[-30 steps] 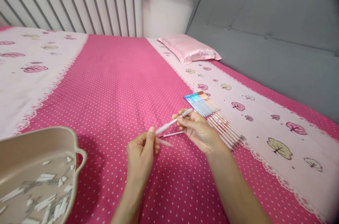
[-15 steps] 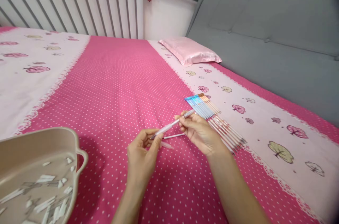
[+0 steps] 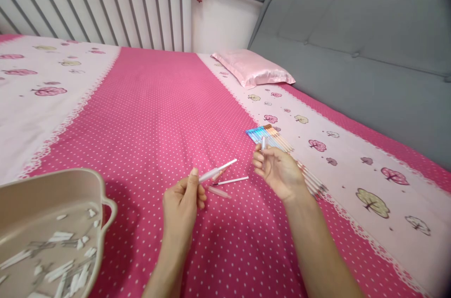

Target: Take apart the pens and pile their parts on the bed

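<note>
My left hand [image 3: 183, 202] pinches a clear pen barrel [image 3: 219, 171] that points up and to the right. My right hand [image 3: 278, 169] is closed on a small pen end piece [image 3: 263, 142], held apart from the barrel. On the pink dotted bedsheet [image 3: 155, 115] between the hands lie a thin refill [image 3: 230, 180] and a clear cap [image 3: 219, 192]. A row of several pens [image 3: 282, 148] lies side by side behind my right hand, partly hidden by it.
A beige basin [image 3: 52, 223] with several white pen parts sits at the lower left. A pink pillow [image 3: 252, 67] lies at the far end against the grey padded headboard [image 3: 359, 49]. A slatted white wall runs along the back.
The pen has come apart: my right hand pulled its end piece off up and to the right, while my left hand kept the barrel.
</note>
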`<act>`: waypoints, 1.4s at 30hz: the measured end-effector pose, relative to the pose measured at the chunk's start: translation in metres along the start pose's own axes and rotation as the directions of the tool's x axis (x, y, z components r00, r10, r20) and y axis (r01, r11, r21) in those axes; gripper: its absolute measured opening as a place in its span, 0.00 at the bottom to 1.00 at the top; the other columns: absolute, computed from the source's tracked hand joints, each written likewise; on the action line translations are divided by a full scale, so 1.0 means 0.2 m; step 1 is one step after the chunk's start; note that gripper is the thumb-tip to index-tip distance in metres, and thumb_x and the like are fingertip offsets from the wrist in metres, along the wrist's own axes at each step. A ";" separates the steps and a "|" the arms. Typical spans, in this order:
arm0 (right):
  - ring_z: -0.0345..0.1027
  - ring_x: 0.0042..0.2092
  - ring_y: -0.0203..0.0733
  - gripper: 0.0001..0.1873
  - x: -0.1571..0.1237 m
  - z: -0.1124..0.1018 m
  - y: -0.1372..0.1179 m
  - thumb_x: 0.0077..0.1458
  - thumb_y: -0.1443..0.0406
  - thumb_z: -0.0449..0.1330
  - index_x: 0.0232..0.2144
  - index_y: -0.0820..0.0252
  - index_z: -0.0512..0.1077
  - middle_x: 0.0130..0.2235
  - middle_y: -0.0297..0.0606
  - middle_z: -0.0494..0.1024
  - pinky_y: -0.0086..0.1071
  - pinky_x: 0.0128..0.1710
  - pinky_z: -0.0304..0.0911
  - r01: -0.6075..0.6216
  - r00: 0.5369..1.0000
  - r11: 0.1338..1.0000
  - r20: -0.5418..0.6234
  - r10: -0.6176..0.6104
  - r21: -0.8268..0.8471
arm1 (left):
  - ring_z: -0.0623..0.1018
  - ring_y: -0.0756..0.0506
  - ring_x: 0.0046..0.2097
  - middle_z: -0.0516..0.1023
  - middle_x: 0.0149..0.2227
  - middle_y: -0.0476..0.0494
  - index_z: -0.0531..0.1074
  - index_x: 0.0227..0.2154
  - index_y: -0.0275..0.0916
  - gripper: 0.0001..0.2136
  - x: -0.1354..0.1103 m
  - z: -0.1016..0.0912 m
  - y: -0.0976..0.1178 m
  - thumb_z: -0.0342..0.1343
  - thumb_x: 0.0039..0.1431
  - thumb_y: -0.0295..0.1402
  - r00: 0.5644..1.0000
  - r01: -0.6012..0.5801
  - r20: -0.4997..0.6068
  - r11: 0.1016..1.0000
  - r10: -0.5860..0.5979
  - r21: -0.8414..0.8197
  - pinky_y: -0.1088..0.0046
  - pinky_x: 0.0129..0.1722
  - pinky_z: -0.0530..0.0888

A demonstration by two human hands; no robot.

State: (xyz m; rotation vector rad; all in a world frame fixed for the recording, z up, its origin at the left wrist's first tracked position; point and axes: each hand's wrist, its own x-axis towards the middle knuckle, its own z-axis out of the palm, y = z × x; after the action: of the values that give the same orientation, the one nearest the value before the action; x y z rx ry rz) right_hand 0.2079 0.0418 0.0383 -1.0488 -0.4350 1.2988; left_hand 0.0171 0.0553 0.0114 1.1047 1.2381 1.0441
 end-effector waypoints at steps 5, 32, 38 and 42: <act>0.53 0.23 0.28 0.09 -0.02 0.01 0.05 0.44 0.61 0.63 0.28 0.58 0.69 0.24 0.27 0.64 0.24 0.22 0.49 0.098 0.985 0.871 0.174 -0.015 -0.481 | 0.65 0.53 0.16 0.67 0.13 0.50 0.67 0.14 0.36 0.18 0.01 -0.01 -0.02 0.52 0.52 0.43 0.995 -0.036 0.101 0.994 0.026 0.106 0.79 0.18 0.63; 0.66 0.40 0.43 0.15 0.10 -0.15 0.10 0.53 0.57 0.54 0.37 0.58 0.74 0.36 0.38 0.74 0.34 0.42 0.57 0.327 0.930 0.063 0.310 -0.196 -0.943 | 0.65 0.49 0.21 0.66 0.17 0.51 0.73 0.28 0.41 0.19 0.03 0.00 -0.07 0.47 0.52 0.51 0.923 -0.264 0.384 0.731 0.003 0.629 0.76 0.20 0.55; 0.61 0.51 0.45 0.22 0.07 -0.02 0.20 0.51 0.58 0.57 0.49 0.55 0.68 0.51 0.43 0.67 0.38 0.49 0.56 0.403 0.879 -0.041 0.400 -0.260 -0.914 | 0.71 0.46 0.25 0.70 0.21 0.49 0.70 0.34 0.40 0.15 0.06 -0.02 -0.09 0.52 0.48 0.45 0.957 -0.216 0.289 0.595 -0.028 0.774 0.75 0.23 0.59; 0.59 0.54 0.45 0.25 0.07 -0.07 0.13 0.50 0.57 0.58 0.51 0.58 0.64 0.51 0.43 0.69 0.39 0.53 0.53 0.299 0.886 -0.093 0.313 -0.342 -0.950 | 0.71 0.46 0.26 0.72 0.22 0.48 0.67 0.24 0.40 0.15 0.07 -0.04 -0.07 0.50 0.49 0.47 0.967 -0.187 0.253 0.577 -0.036 0.795 0.75 0.23 0.59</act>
State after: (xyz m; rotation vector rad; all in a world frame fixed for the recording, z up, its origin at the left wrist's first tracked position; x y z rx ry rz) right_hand 0.2071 0.0474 0.0057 -1.9820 -1.7096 0.2419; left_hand 0.0106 0.0662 -0.0049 1.9524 1.5137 0.3052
